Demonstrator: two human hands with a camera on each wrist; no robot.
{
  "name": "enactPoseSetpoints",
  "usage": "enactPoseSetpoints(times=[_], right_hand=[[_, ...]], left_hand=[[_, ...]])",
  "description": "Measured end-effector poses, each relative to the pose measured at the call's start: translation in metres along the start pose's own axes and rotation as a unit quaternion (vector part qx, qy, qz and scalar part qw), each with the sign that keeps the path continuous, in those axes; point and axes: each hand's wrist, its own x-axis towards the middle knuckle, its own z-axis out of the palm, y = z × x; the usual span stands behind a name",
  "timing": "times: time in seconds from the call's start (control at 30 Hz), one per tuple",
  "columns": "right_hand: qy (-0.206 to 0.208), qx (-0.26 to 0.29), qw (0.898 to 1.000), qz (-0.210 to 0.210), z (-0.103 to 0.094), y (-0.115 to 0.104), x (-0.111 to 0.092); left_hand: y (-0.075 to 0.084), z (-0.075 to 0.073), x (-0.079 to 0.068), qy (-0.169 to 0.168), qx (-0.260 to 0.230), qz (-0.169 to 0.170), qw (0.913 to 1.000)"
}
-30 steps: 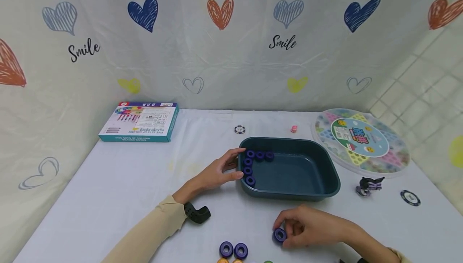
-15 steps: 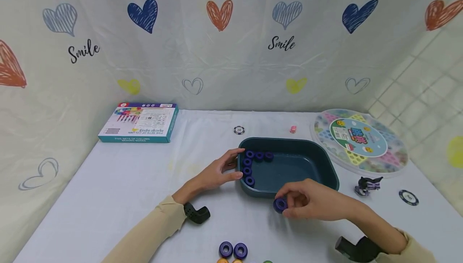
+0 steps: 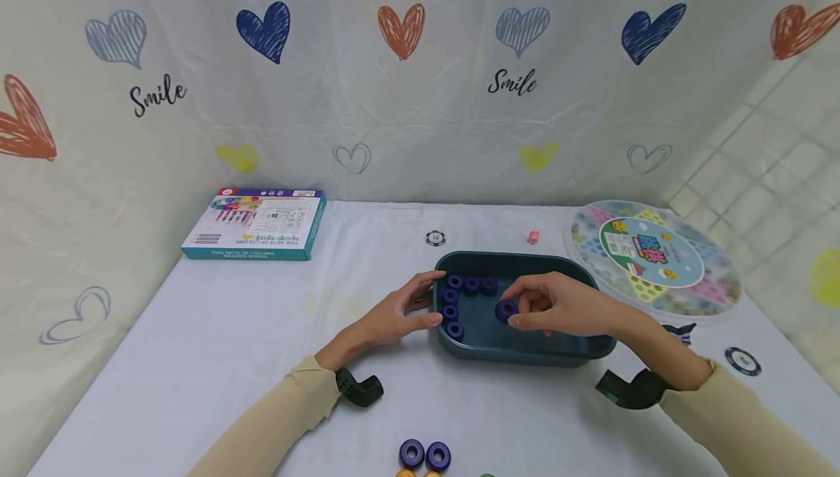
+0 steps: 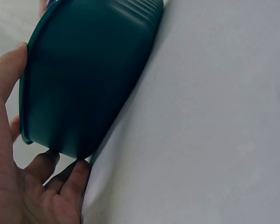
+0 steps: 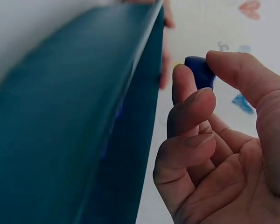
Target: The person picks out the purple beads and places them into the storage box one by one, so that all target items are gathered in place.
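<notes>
- The newest change: the right hand (image 3: 561, 305) has carried the held purple ring (image 3: 502, 315) inward, past the near rim of the dark teal tray (image 3: 525, 357). Half a second ago the ring was just outside that rim.
- The right thumb and index finger are closed to a pinch on the ring's edges; the remaining fingers curl loosely and hold nothing.
- The held ring is over the tray, right of the left-hand column and nearer than the far row. It does not appear to be set down yet.
- Six purple rings (image 3: 472, 277) lie in the tray, unchanged: four down the left wall and two more rightward along the far wall.
- The left hand (image 3: 394, 316) has stayed put, thumb and fingers spread round the tray's left end and touching it, seemingly steadying it.
- Two loose purple rings (image 3: 404, 455) remain at the near edge of the white-covered counter (image 3: 407, 404), so the work looks well along but unfinished.
</notes>
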Motion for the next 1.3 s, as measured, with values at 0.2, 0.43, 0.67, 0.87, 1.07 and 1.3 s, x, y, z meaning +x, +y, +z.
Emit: enactPoseSetpoints(times=[0.2, 0.43, 0.67, 0.87, 1.07, 1.3], right_hand=[[0.021, -0.018, 0.999, 0.015, -0.013, 0.013, 0.012], [0.054, -0.029, 0.997, 0.041, -0.026, 0.028, 0.024], [0.048, -0.06, 0.994, 0.076, -0.032, 0.039, 0.037], [0.005, -0.087, 0.99, 0.111, -0.03, 0.046, 0.048], [-0.024, -0.117, 0.982, 0.148, -0.023, 0.044, 0.056], [-0.022, -0.156, 0.976, 0.152, -0.018, 0.046, 0.059]], left_hand=[[0.001, 0.001, 0.0, 0.003, 0.001, -0.001, 1.0], [0.0, 0.0, -0.001, 0.002, -0.004, -0.002, 1.0], [-0.001, -0.001, -0.002, 0.001, -0.007, 0.001, 1.0], [-0.001, -0.001, -0.003, -0.001, -0.007, 0.003, 1.0], [-0.015, 0.0, -0.001, 0.003, -0.009, 0.013, 0.9999], [-0.035, 0.001, 0.004, 0.018, 0.01, 0.014, 0.9997]])
